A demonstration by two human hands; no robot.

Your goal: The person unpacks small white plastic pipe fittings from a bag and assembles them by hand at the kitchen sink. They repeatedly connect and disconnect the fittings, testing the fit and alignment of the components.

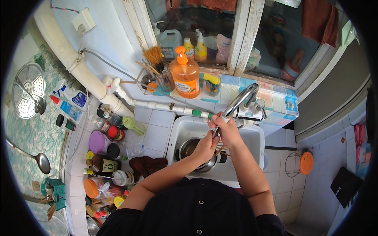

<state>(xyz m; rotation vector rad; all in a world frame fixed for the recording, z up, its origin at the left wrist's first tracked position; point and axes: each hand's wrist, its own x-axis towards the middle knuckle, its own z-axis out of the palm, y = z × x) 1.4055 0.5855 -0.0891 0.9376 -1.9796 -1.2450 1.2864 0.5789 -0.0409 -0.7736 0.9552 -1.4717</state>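
Over the white sink (pixel 256 157), both my hands are closed close together at the end of the chrome faucet (pixel 241 101). My right hand (pixel 228 131) has its fingers around a slim, shiny, dark piece (pixel 216 132) just below the spout's pale tip. My left hand (pixel 205 147) pinches the lower end of this piece; its kind is not clear. Beneath my hands sits a metal pot (pixel 188 146) with a dark inside, partly hidden by my left forearm. Thin wooden sticks (pixel 221 150), perhaps chopsticks, show between my wrists.
Behind the sink, an orange pump bottle (pixel 185 76) and a yellow-topped jar (pixel 212 85) stand on the tiled ledge. A white pipe (pixel 157 105) runs along the wall. Several bottles and jars, one with a purple lid (pixel 97 141), crowd the left counter beside a brown cloth (pixel 146 168).
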